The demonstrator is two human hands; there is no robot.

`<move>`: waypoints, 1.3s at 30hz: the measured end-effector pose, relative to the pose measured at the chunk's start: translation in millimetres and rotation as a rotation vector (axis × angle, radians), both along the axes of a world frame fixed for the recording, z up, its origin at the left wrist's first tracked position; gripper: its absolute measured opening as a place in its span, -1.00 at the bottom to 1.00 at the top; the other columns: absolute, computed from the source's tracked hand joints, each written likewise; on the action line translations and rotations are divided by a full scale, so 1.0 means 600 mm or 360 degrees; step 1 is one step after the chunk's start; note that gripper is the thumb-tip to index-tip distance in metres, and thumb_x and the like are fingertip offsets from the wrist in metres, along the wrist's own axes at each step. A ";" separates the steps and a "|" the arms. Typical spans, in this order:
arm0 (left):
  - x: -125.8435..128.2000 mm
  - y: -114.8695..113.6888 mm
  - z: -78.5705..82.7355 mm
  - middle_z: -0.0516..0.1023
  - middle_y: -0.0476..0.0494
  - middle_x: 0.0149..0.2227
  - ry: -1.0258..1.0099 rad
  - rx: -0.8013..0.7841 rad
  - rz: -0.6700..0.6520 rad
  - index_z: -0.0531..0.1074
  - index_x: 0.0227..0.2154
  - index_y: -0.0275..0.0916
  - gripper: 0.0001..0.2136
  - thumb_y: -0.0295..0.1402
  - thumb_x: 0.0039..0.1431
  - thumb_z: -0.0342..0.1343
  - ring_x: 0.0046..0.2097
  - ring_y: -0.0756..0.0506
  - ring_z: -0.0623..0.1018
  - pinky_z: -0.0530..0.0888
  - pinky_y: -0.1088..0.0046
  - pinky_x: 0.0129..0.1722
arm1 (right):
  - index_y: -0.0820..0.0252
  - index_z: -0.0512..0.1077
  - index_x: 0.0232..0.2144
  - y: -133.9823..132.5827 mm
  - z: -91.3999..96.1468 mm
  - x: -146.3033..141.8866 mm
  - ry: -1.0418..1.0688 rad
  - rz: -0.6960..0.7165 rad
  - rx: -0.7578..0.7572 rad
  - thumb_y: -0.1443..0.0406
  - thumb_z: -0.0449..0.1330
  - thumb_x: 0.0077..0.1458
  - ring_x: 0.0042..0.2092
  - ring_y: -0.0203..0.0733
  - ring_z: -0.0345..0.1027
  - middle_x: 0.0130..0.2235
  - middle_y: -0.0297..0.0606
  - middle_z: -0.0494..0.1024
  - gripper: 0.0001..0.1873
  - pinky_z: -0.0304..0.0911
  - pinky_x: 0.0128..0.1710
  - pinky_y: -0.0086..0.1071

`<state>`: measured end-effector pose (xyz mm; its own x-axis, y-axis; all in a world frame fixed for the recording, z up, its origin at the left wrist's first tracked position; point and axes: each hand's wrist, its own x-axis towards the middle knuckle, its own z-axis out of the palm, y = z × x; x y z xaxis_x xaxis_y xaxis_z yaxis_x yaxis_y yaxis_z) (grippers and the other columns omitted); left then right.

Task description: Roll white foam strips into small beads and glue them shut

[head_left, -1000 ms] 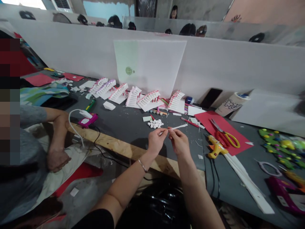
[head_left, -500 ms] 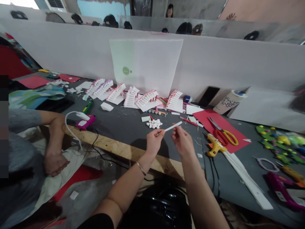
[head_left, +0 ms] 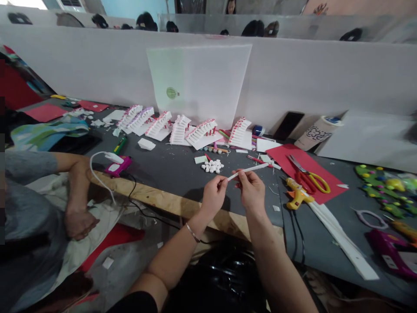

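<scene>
A thin white paper strip [head_left: 259, 167] is stretched between my two hands over the front of the table. My left hand [head_left: 213, 195] pinches its left end. Further along, the fingers of my right hand [head_left: 252, 191] are closed on the strip, and its free end sticks out to the right. Just beyond my hands lies a pile of small white rolled pieces [head_left: 213, 166], with a pale green block [head_left: 200, 160] beside it. Behind that stands a row of small white stair models [head_left: 202, 132] with red and purple dots.
To the right are a red sheet [head_left: 283, 154], scissors [head_left: 311, 176], a yellow glue gun [head_left: 297, 195] and a long white strip [head_left: 345, 243]. A cup [head_left: 317, 132] and a phone [head_left: 288, 125] lean at the back panel. On the left, another person's arm [head_left: 76, 195] rests near a purple power strip [head_left: 117, 166].
My right hand has closed on the paper strip, where before it was just beside it. More of the strip now shows to the right. The view has shifted slightly.
</scene>
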<state>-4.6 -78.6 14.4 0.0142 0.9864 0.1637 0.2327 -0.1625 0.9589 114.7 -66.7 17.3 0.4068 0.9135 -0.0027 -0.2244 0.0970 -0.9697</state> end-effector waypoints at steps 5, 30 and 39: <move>-0.011 -0.020 -0.007 0.39 0.03 -0.53 -0.0003 -0.0047 -0.0003 0.43 -0.41 -0.23 -0.85 -0.31 0.21 0.02 -0.49 0.01 0.33 0.26 0.50 -0.42 | 0.16 0.47 -0.44 0.006 0.001 0.004 0.0004 -0.0149 0.0062 -0.01 0.37 -0.16 -0.43 -0.28 0.42 -0.42 -0.30 0.59 -0.61 0.27 -0.55 -0.45; -0.079 -0.050 0.014 0.61 -0.21 -0.12 -0.0285 0.0002 -0.0606 0.40 -0.03 -0.22 -0.76 -0.41 0.25 0.04 -0.21 -0.05 0.64 0.52 0.51 -0.29 | 0.15 0.40 -0.48 0.003 0.003 -0.029 -0.0196 0.0125 -0.0006 -0.03 0.30 -0.04 -0.59 -0.34 0.25 -0.59 -0.45 0.43 -0.62 0.18 -0.58 -0.44; -0.079 -0.028 0.007 0.57 -0.09 -0.35 -0.0144 0.0337 -0.0576 0.53 -0.31 -0.22 -0.88 -0.31 0.24 0.13 -0.38 0.02 0.56 0.51 0.53 -0.34 | 0.14 0.41 -0.50 -0.018 0.016 -0.040 -0.0012 0.0197 0.0007 0.04 0.32 -0.07 -0.61 -0.35 0.26 -0.60 -0.44 0.45 -0.68 0.23 -0.58 -0.44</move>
<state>-52.0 -95.6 18.8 0.3295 0.8650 0.3784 0.0410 -0.4135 0.9096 90.6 -77.5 26.8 0.2912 0.9567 0.0039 -0.2273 0.0731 -0.9711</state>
